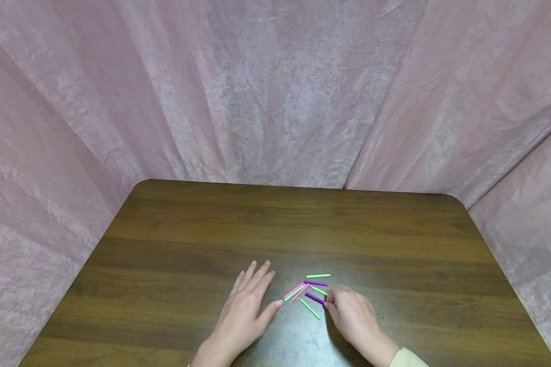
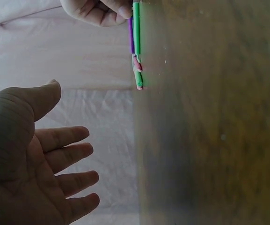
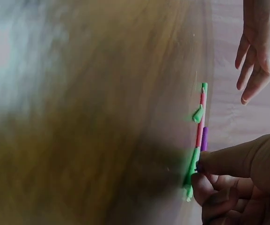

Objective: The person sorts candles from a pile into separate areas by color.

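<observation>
My right hand [image 1: 355, 316] pinches one end of a thin purple candle [image 1: 314, 297] between thumb and fingers, low over the table. Next to those fingers lies a green candle [image 1: 319, 290]. My left hand [image 1: 243, 316] is palm down with its fingers straight and the thumb spread. Its thumb tip is right by the lower end of a pink candle [image 1: 293, 291] and a green one alongside. Around them are a second pink candle [image 1: 300, 293], another purple candle [image 1: 316, 283] and a green candle [image 1: 309, 308]. In the left wrist view, the left fingers [image 2: 74, 159] hold nothing.
A further green candle [image 1: 318, 276] lies at the far side of the loose group. Everything rests on a brown wood-grain table [image 1: 188, 229] with rounded far corners. Pink curtains [image 1: 275, 102] hang behind it and along both sides.
</observation>
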{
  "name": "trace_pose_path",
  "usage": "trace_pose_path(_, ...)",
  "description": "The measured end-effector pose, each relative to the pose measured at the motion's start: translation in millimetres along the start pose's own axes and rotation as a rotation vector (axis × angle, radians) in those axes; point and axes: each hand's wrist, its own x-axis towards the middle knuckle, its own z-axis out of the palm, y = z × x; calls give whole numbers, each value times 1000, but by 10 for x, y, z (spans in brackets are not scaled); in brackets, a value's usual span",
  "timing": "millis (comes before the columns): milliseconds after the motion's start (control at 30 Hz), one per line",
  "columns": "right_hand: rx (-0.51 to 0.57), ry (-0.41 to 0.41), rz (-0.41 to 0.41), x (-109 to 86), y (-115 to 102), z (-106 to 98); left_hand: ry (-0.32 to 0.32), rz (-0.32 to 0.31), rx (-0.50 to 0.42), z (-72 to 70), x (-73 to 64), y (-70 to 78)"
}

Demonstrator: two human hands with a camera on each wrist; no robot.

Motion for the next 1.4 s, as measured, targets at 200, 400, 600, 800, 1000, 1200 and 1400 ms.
trace_pose_path(200,26,40,-4,13,0,-56,-4,-1,-4,3,7,-12)
trace_pose_path(400,113,74,-11,56,34,-57,-21,-29,-13,1,15,-26)
trace_pose_path(600,338,5,69,102,98,-68,-25,-31,-17,-3,19,-32)
trace_pose_path(800,632,-120,202,135,175,-83,-25,-26,-19,1,31,-30)
trace_pose_path(1000,781,-171,278,201,275,-70,-29,-23,-22,5,41,-31)
trace_pose_path(1200,834,-162,314,275,345,-76,-25,-11,-19,17,59,-26)
trace_pose_path(1400,825,-139,351,359,379,-61,-33,-3,-19,29,82,-11)
